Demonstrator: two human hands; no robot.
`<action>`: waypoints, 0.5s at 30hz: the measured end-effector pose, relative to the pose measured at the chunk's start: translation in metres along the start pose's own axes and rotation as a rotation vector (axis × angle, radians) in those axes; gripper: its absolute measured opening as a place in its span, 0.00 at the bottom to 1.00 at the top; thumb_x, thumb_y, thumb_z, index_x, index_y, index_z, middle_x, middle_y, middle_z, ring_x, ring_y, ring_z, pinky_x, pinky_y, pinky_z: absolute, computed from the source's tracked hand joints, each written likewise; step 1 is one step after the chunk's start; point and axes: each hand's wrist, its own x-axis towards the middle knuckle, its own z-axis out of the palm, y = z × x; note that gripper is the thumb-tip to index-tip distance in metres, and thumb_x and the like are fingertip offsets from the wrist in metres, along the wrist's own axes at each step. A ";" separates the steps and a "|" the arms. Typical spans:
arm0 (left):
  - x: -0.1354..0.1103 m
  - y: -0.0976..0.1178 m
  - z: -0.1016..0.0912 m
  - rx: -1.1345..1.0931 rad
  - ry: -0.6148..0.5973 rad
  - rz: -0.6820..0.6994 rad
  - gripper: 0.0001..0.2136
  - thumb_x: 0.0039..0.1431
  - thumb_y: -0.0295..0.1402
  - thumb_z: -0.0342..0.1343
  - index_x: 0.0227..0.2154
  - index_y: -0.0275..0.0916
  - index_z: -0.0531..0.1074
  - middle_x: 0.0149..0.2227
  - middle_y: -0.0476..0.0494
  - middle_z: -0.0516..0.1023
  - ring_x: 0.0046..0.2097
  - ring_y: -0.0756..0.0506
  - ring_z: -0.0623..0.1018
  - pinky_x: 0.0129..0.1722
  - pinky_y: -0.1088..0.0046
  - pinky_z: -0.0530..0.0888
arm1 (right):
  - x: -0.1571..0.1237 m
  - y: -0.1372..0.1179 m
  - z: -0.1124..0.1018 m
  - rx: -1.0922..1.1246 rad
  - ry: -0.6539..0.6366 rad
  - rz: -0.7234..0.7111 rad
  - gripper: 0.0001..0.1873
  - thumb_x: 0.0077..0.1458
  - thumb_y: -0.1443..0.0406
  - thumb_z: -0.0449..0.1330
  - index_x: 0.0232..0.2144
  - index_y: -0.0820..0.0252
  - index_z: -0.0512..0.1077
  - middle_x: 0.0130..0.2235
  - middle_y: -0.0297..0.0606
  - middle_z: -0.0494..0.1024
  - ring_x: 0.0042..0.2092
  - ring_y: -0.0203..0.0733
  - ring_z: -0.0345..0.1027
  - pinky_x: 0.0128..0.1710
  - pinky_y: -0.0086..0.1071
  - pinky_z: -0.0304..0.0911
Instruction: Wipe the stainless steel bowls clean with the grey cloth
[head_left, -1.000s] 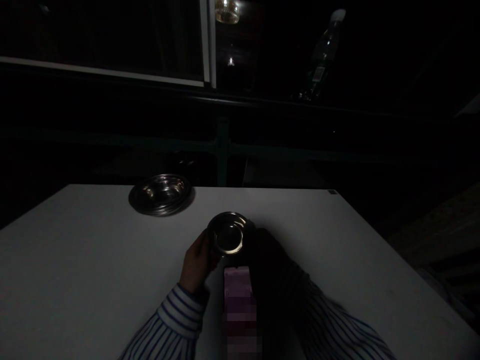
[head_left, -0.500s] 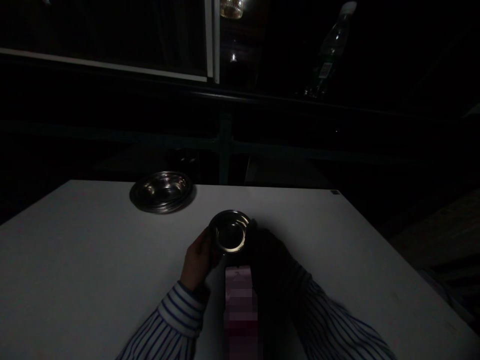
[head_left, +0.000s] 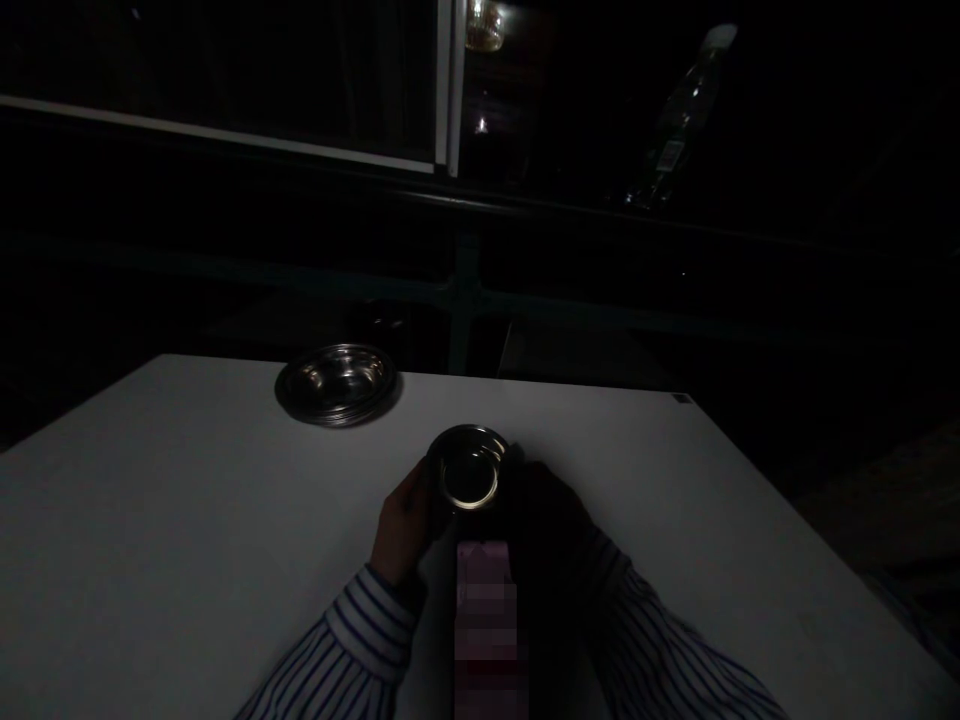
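One metal bowl (head_left: pixel 470 475) lies between left grip (head_left: pixel 406 518) — clamped on it — and right grip (head_left: pixel 549 510), state unclear.

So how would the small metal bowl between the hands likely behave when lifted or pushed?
The bowl would probably feel stiff: it looks like metal and shows no visible bend at the left hand. It may be somewhat slippery, as bright reflections suggest a smooth surface. Its round outline hints it could roll if set on edge.
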 end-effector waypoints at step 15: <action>0.005 -0.001 -0.003 0.014 -0.033 0.173 0.20 0.54 0.40 0.49 0.47 0.36 0.70 0.48 0.40 0.75 0.50 0.40 0.73 0.50 0.62 0.68 | 0.107 0.008 -0.024 -0.204 -0.307 -0.115 0.16 0.56 0.65 0.47 0.45 0.58 0.69 0.46 0.46 0.72 0.46 0.49 0.66 0.41 0.39 0.60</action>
